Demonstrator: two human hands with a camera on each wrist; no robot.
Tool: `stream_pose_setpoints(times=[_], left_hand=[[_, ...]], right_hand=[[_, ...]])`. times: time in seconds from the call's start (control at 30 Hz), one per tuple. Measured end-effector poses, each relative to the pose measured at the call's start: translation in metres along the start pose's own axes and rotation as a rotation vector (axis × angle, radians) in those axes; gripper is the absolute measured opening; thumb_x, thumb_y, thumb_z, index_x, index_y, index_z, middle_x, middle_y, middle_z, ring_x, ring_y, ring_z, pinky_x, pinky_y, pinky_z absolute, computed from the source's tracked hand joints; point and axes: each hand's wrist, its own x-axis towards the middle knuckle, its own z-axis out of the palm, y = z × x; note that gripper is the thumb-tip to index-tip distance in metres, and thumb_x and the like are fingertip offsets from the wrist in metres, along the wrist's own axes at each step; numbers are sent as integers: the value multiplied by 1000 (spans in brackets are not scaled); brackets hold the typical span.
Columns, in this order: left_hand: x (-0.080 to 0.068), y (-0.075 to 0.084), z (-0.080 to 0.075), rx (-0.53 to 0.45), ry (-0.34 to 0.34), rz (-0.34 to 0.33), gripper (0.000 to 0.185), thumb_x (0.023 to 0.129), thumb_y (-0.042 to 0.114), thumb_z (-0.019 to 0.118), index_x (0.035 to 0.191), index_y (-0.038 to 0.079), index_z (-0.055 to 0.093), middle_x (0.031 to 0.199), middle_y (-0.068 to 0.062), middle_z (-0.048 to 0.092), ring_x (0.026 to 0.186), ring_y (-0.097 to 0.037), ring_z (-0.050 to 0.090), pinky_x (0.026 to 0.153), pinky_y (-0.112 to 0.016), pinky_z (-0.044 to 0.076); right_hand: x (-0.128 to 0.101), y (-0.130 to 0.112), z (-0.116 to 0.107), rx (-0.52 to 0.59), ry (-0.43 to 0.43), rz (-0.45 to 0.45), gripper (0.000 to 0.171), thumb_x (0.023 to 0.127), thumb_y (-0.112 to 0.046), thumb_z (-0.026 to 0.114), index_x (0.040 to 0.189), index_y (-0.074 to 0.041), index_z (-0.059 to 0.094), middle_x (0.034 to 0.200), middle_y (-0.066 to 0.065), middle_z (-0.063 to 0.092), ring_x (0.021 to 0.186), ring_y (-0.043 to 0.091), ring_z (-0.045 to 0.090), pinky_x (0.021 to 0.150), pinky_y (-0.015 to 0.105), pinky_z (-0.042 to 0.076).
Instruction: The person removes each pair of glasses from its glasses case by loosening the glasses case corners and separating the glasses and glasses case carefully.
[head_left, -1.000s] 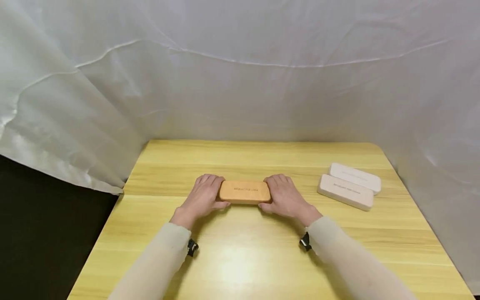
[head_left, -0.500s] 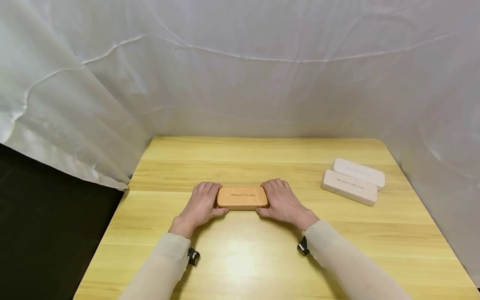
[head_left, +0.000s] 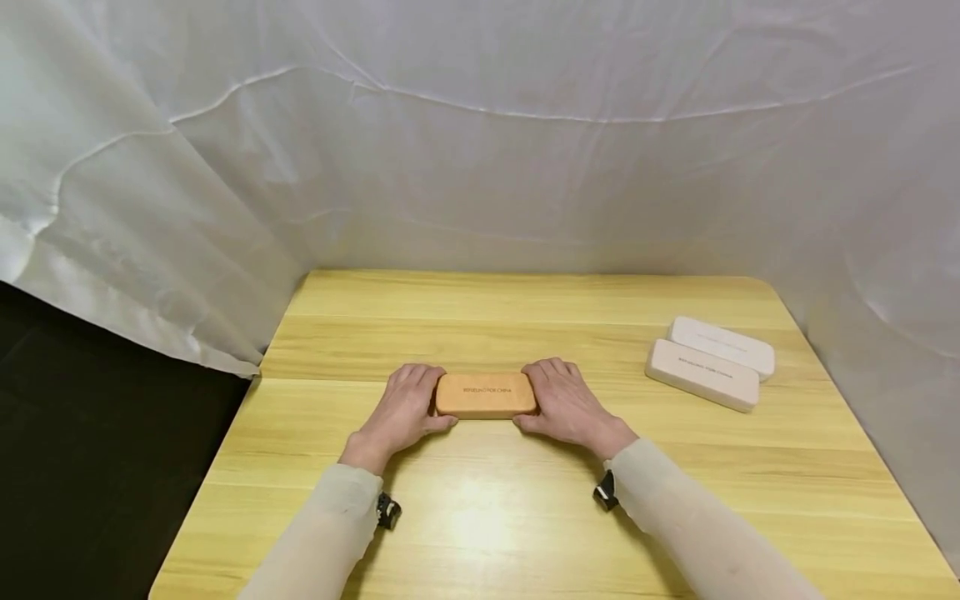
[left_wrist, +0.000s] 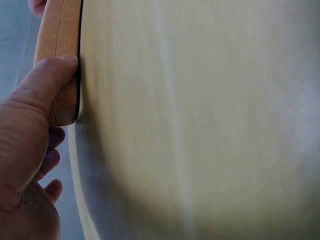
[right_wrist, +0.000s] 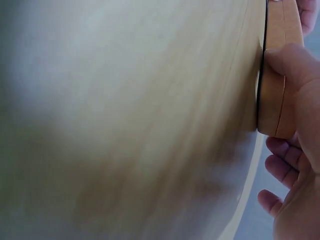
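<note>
Hands first: your left hand (head_left: 401, 407) grips the left end of the tan case (head_left: 486, 394), and your right hand (head_left: 566, 406) grips its right end, so the case sits between them. It lies flat on the wooden table (head_left: 480, 517), near the middle and a little toward the left, with its long side running left to right and small dark print on its lid. In the left wrist view your thumb (left_wrist: 47, 80) presses against the near edge of the case (left_wrist: 59, 45), with the other fingers curled round behind the end. The right wrist view shows the same hold mirrored: thumb (right_wrist: 290, 62) on the near edge of the case (right_wrist: 277, 90), fingers wrapped past the end. Off to the right, toward the far side, two white cases (head_left: 708, 360) lie side by side, touching, well apart from your hands. White cloth (head_left: 480, 150) hangs behind and beside the table.
</note>
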Motion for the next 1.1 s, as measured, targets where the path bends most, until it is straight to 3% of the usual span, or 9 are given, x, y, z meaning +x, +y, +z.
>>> stream_pose_setpoints(times=[0.17,0.5,0.87,1.1], left_hand=[[0,1,1,2,-2,-10,83,84,49,88,146,5,54,140,-13,61,136,-35,49,122,-55,32],[2,0,2,-13,-17,-22,87,84,52,87,149,6,53,141,-12,60,136,-33,48,122,-53,32],[1,-1,4,43,-10,13,82,87,55,83,147,7,53,138,-11,62,133,-32,49,121,-52,34],[3,-5,7,-42,-38,-38,85,86,54,85,149,7,54,142,-10,60,135,-31,47,120,-53,34]], right_hand=[[-3,-1,-1,-46,11,-23,82,87,-58,81,142,-3,55,137,14,62,128,32,54,110,53,41],[-10,-5,-4,-254,89,-156,79,93,-58,73,147,-3,59,144,12,65,131,32,57,110,51,44],[-10,-6,-4,-270,89,-158,76,95,-56,73,147,-3,59,144,11,66,130,32,58,109,49,46],[-11,-6,-3,-272,83,-146,76,95,-57,73,148,-4,59,145,11,65,131,32,58,108,49,46]])
